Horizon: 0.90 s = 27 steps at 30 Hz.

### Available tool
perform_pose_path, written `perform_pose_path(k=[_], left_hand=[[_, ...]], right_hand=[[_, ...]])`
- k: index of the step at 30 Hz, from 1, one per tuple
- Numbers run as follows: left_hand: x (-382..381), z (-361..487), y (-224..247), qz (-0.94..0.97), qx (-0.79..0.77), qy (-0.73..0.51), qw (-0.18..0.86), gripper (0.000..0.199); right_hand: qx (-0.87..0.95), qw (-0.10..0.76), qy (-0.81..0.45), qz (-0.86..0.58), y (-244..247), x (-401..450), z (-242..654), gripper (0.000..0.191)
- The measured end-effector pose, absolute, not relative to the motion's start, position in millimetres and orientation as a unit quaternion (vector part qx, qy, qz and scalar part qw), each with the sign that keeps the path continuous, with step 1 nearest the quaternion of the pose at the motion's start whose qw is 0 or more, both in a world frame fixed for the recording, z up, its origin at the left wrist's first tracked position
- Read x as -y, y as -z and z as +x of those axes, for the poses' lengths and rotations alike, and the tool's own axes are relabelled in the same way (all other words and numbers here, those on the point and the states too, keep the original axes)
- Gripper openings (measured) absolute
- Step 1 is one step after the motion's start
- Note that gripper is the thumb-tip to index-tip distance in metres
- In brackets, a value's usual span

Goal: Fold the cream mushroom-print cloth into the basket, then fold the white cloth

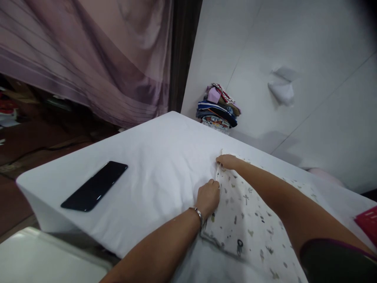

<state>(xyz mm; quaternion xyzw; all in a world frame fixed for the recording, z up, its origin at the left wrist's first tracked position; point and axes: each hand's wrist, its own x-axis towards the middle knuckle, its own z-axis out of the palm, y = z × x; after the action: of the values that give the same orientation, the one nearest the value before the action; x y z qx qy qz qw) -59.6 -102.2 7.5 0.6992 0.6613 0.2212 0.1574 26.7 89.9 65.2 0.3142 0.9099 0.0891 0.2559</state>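
A white cloth (250,220) with small grey and brown printed motifs lies spread over the white-covered table (153,157). Whether it is a garment or a plain sheet I cannot tell. My left hand (208,196), a silver bracelet at its wrist, is closed on the cloth's left edge. Further along the same edge, my right hand (227,161) pinches the cloth near its far corner. A dark trim runs along the cloth's near lower edge, partly blurred. My right forearm crosses above the print and hides some of it.
A black phone (94,186) lies on the table's left part. Folded clothes (218,107) are stacked beyond the far edge, by the pale wall. A purple curtain (123,59) hangs behind. Something red (368,224) sits at right; a white surface (38,259) stands lower left.
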Motion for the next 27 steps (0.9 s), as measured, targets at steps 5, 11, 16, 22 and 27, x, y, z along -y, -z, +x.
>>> perform_pose_path(k=[5, 11, 16, 22, 27], left_hand=[[103, -60, -9, 0.696, -0.664, -0.217, 0.168, 0.015], [104, -61, -10, 0.679, -0.672, -0.241, 0.173, 0.013], [103, -62, -10, 0.665, -0.681, -0.245, 0.183, 0.018], [99, -62, -9, 0.661, -0.694, -0.224, 0.178, 0.018], [95, -62, -9, 0.677, -0.689, -0.195, 0.167, 0.018]], right_hand=[[-0.907, 0.267, -0.105, 0.307, -66, -91, 21, 0.025], [-0.913, 0.266, -0.119, 0.284, -69, -92, 25, 0.023], [-0.941, 0.195, -0.127, 0.246, -76, -95, 41, 0.017], [-0.942, 0.156, -0.117, 0.274, -77, -100, 51, 0.018], [-0.940, 0.143, -0.108, 0.290, -77, -101, 52, 0.025]])
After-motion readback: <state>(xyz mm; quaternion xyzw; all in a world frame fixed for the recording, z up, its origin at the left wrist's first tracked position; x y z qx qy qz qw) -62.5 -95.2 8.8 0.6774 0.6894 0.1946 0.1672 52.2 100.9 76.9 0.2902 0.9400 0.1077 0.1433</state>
